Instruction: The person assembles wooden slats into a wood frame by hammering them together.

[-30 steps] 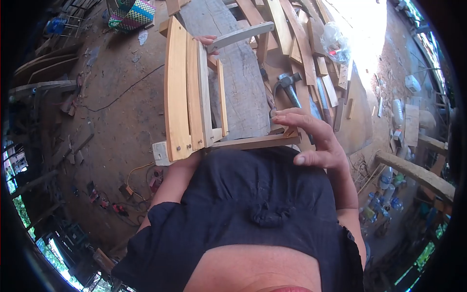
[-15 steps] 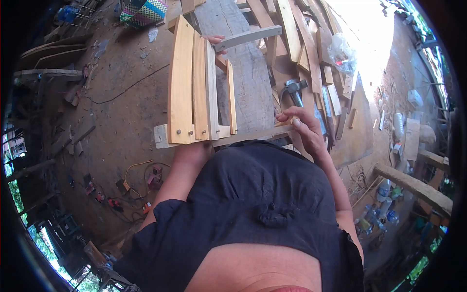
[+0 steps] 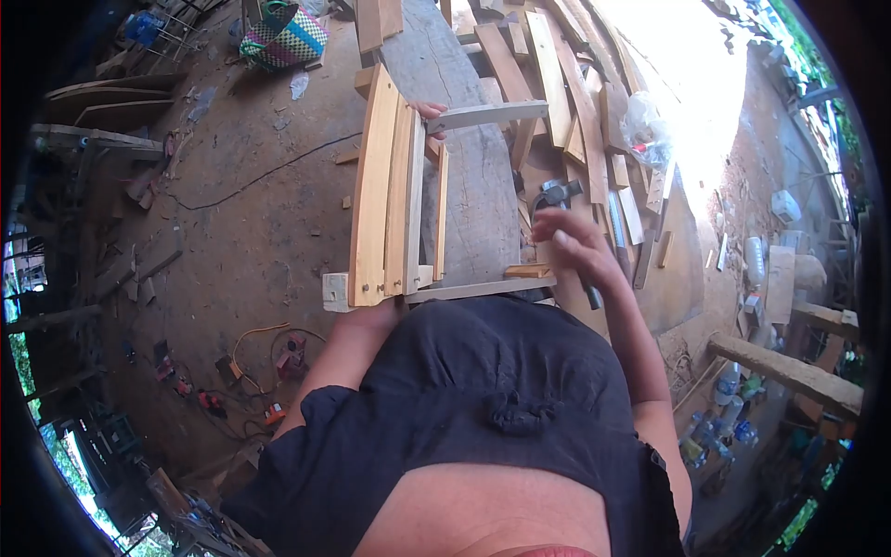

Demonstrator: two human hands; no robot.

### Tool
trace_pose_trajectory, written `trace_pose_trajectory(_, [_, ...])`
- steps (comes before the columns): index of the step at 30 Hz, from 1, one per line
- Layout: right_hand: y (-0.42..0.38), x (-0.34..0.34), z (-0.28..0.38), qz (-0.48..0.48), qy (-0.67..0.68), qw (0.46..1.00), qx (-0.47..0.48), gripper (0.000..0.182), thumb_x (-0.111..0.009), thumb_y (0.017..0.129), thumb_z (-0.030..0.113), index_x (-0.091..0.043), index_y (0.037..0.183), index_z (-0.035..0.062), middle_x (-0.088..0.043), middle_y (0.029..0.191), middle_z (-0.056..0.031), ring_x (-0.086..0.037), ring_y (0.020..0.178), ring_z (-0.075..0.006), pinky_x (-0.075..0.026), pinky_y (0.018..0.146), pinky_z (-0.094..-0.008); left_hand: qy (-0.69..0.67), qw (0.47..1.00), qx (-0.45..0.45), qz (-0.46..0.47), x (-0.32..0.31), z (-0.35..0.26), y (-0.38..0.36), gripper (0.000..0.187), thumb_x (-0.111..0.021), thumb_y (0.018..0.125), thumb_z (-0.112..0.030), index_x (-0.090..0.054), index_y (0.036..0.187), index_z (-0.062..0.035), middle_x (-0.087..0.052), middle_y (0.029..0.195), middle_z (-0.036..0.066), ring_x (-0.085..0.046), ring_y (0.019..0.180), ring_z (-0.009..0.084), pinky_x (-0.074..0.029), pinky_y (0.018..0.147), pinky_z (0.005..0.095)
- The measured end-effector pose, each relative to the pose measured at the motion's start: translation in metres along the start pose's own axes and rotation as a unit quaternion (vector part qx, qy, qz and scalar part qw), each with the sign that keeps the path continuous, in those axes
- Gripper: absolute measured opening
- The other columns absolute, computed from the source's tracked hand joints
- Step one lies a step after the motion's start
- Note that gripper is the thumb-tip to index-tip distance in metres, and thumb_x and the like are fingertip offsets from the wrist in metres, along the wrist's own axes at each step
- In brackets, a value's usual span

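A slatted wooden frame (image 3: 373, 204) stands on edge at the left of the bench, with nails standing out of its near end. Around the far end of its slats, my left hand (image 3: 431, 115) is closed, beside a pale curved bar (image 3: 492, 115) that juts out sideways. The slats hide most of that forearm. My right hand (image 3: 574, 243) is closed over the handle of a claw hammer (image 3: 560, 192); the head shows beyond the fingers and the handle's dark end below the palm. A short wood strip (image 3: 529, 270) lies by the near rail (image 3: 473, 288).
Boards and offcuts (image 3: 552, 79) are heaped right of the grey plank bench (image 3: 478, 204). A clear plastic bag (image 3: 647, 125) rests on them. A woven basket (image 3: 284, 37) stands at the far left. Power tools and cords (image 3: 269, 371) lie on the ground, with bottles (image 3: 729, 408) at right.
My right hand has moved from the near rail onto the hammer's handle. The short wood strip now shows uncovered by the rail. The frame appears shifted right and nearer in view.
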State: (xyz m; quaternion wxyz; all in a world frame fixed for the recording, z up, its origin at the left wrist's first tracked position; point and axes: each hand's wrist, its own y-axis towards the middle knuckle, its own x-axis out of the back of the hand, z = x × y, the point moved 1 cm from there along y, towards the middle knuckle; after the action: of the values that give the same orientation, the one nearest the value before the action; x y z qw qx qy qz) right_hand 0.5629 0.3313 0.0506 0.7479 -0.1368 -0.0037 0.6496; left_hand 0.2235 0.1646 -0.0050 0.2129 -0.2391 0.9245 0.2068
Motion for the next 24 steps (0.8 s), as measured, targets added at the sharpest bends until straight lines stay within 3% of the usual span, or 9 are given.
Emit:
trace_pose_trajectory(4, [0.050, 0.038, 0.020, -0.147, -0.076, 0.985, 0.053, 0.053, -0.055, 0.089, 0.038, -0.047, 0.129, 0.0042, -0.055, 0.115, -0.0096, -0.062, 0.092, -0.0188, -0.047, 0.084, -0.0309, -0.042, 0.996, 0.044, 0.059, -0.013, -0.018, 0.007, 0.034, -0.057, 0.088, -0.016, -0.048, 0.111, 0.0070, -0.043, 0.123, 0.023, -0.057, 0.104, 0.0293, -0.060, 0.065, 0.0368])
trace_pose_trajectory(13, [0.128, 0.046, 0.025, -0.173, 0.052, 0.983, -0.039, 0.062, -0.050, 0.092, 0.041, -0.027, 0.143, 0.0128, -0.046, 0.129, -0.0092, -0.062, 0.090, -0.0209, -0.050, 0.072, -0.0320, -0.169, 0.952, 0.137, 0.216, -0.011, 0.005, 0.007, 0.034, -0.055, 0.088, -0.010, -0.043, 0.115, 0.0076, -0.036, 0.129, 0.022, -0.052, 0.113, 0.0309, -0.062, 0.066, 0.0416])
trace_pose_trajectory(14, [0.130, 0.047, 0.024, -0.171, 0.050, 0.983, -0.037, 0.062, -0.050, 0.092, 0.041, -0.027, 0.143, 0.0128, -0.046, 0.129, -0.0092, -0.062, 0.090, -0.0209, -0.050, 0.072, -0.0320, -0.375, 0.910, 0.176, 0.030, -0.030, 0.002, -0.001, 0.036, -0.055, 0.088, -0.011, -0.043, 0.116, 0.0074, -0.037, 0.128, 0.022, -0.053, 0.112, 0.0309, -0.061, 0.067, 0.0395])
trace_pose_trajectory(15, [0.135, 0.047, 0.020, -0.151, 0.076, 0.985, -0.042, 0.059, -0.049, 0.093, 0.040, -0.030, 0.141, 0.0126, -0.048, 0.126, -0.0087, -0.062, 0.089, -0.0208, -0.049, 0.071, -0.0324, -0.551, 0.794, 0.200, -0.159, -0.041, -0.003, -0.006, 0.037, -0.056, 0.088, -0.012, -0.043, 0.117, 0.0071, -0.038, 0.127, 0.022, -0.053, 0.112, 0.0308, -0.061, 0.068, 0.0373])
trace_pose_trajectory(16, [0.139, 0.047, 0.015, -0.130, 0.102, 0.985, -0.047, 0.055, -0.048, 0.094, 0.038, -0.032, 0.139, 0.0124, -0.049, 0.123, -0.0081, -0.062, 0.087, -0.0206, -0.049, 0.071, -0.0329, -0.550, 0.796, 0.196, -0.159, -0.033, -0.005, -0.005, 0.037, -0.056, 0.088, -0.012, -0.043, 0.117, 0.0071, -0.038, 0.127, 0.022, -0.053, 0.112, 0.0308, -0.061, 0.068, 0.0373])
trace_pose_trajectory(17, [0.140, 0.048, 0.012, -0.133, 0.117, 0.983, -0.041, 0.047, -0.047, 0.094, 0.035, -0.038, 0.135, 0.0119, -0.052, 0.114, -0.0078, -0.063, 0.086, -0.0203, -0.049, 0.070, -0.0327, -0.338, 0.929, 0.147, 0.014, -0.026, -0.008, 0.000, 0.039, -0.059, 0.086, -0.013, -0.043, 0.117, 0.0065, -0.038, 0.127, 0.022, -0.053, 0.112, 0.0302, -0.061, 0.070, 0.0363])
trace_pose_trajectory(18, [0.140, 0.050, 0.008, -0.130, 0.116, 0.984, -0.040, 0.047, -0.047, 0.094, 0.035, -0.038, 0.135, 0.0119, -0.052, 0.114, -0.0078, -0.063, 0.086, -0.0203, -0.049, 0.070, -0.0327, -0.094, 0.975, 0.086, 0.184, -0.022, -0.009, 0.003, 0.042, -0.062, 0.085, -0.013, -0.044, 0.117, 0.0058, -0.038, 0.127, 0.021, -0.053, 0.111, 0.0295, -0.060, 0.071, 0.0353])
trace_pose_trajectory(19, [0.138, 0.051, 0.006, -0.129, 0.125, 0.983, -0.035, 0.049, -0.049, 0.093, 0.035, -0.039, 0.133, 0.0099, -0.056, 0.107, -0.0083, -0.064, 0.085, -0.0185, -0.050, 0.070, -0.0298, -0.036, 0.984, 0.032, 0.172, -0.020, -0.002, 0.007, 0.050, -0.071, 0.078, -0.016, -0.046, 0.116, 0.0036, -0.043, 0.124, 0.020, -0.055, 0.109, 0.0278, -0.058, 0.075, 0.0342])
trace_pose_trajectory(24, [0.125, 0.072, 0.006, -0.134, 0.050, 0.989, -0.038, 0.033, -0.056, 0.091, 0.033, -0.053, 0.116, 0.0106, -0.061, 0.085, -0.0009, -0.058, 0.063, -0.0060, -0.046, 0.055, -0.0213, -0.046, 0.987, 0.048, 0.147, 0.001, 0.010, 0.002, 0.050, -0.071, 0.078, -0.017, -0.046, 0.116, 0.0032, -0.043, 0.123, 0.020, -0.055, 0.109, 0.0278, -0.058, 0.076, 0.0347])
